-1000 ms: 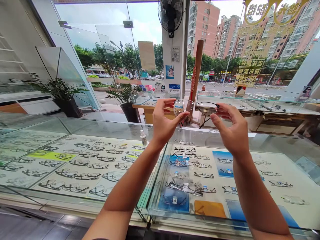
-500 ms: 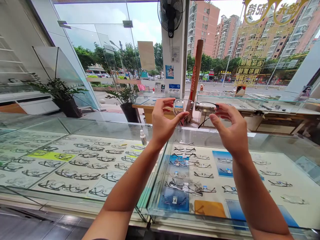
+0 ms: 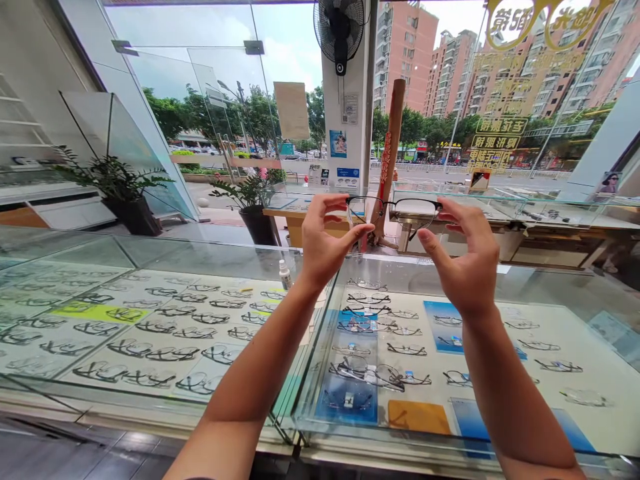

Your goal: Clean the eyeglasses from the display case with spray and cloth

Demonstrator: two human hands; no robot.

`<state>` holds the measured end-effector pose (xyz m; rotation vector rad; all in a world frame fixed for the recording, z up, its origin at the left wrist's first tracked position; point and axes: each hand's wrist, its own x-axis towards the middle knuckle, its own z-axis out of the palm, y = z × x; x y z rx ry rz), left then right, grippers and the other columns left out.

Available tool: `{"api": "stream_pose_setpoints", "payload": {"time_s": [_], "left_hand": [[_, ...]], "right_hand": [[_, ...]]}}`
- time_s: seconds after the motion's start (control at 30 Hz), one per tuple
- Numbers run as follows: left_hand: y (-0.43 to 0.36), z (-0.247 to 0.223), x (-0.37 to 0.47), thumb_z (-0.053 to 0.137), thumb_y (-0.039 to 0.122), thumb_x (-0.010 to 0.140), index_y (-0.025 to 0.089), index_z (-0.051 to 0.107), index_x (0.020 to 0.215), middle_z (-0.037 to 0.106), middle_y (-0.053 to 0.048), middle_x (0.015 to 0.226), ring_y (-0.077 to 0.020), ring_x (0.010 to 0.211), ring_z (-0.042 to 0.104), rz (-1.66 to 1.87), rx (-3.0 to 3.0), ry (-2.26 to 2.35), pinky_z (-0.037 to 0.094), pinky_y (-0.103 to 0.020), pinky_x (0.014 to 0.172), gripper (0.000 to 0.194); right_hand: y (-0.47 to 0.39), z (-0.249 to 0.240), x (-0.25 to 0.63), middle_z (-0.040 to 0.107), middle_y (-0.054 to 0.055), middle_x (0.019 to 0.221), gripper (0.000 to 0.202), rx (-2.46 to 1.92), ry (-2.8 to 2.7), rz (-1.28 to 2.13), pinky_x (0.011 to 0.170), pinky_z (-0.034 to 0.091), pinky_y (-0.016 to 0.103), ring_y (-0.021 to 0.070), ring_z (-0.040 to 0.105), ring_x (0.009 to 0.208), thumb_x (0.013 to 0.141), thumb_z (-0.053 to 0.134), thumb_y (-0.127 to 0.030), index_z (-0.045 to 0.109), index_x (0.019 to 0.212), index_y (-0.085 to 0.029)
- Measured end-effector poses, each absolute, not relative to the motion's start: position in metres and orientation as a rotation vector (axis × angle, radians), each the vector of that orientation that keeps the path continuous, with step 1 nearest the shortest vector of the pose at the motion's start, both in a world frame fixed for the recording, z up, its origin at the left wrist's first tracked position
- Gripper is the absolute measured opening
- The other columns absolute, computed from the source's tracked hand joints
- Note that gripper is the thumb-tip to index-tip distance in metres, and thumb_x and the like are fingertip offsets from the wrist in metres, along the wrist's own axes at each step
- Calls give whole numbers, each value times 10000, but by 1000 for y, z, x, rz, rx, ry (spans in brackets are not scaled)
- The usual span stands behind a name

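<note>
A pair of eyeglasses (image 3: 413, 211) with dark upper rims is held up in front of me, above the far edge of the glass counter. My left hand (image 3: 326, 239) grips its left end, the fingers curled behind and the thumb reaching along below the lens. At the other end, my right hand (image 3: 464, 252) pinches the frame near the hinge, thumb under the right lens. One dark temple shows below the right lens; the rest of the temples is mostly hidden.
Below my arms, a glass display case (image 3: 345, 417) holds rows of spectacle frames. A small white bottle (image 3: 285, 275) stands on the counter to the left, and an orange-brown pad (image 3: 419, 417) lies near the front. Potted plants (image 3: 257, 223) and a wooden post (image 3: 393, 140) stand beyond.
The eyeglasses have tilted so their front faces more squarely and the dark upper rims show more clearly. The lower temple shows less. Both hands keep their hold and have barely shifted.
</note>
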<state>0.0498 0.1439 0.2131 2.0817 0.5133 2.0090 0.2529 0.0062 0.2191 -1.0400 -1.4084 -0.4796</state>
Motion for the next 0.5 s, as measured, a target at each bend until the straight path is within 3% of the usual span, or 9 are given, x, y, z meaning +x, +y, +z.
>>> {"api": "stream_pose_setpoints", "payload": {"time_s": [0.3, 0.5], "left_hand": [[122, 217, 52, 927, 619, 732, 264, 668, 1153, 695, -53, 1085, -211, 947, 678, 2175, 2057, 625, 566, -365, 791, 608], [119, 219, 51, 923, 628, 732, 261, 669, 1156, 687, -61, 1095, -220, 969, 671, 2202, 2077, 643, 559, -363, 790, 615]], "right_hand": [[23, 211, 264, 721, 110, 1344, 527, -1030, -1390, -260, 999, 625, 560, 298, 717, 1191, 984, 697, -558, 668, 1440, -295], [24, 210, 264, 723, 111, 1360, 529, -1024, -1378, -216, 1022, 619, 552, 291, 716, 1203, 975, 706, -568, 676, 1426, -293]]}}
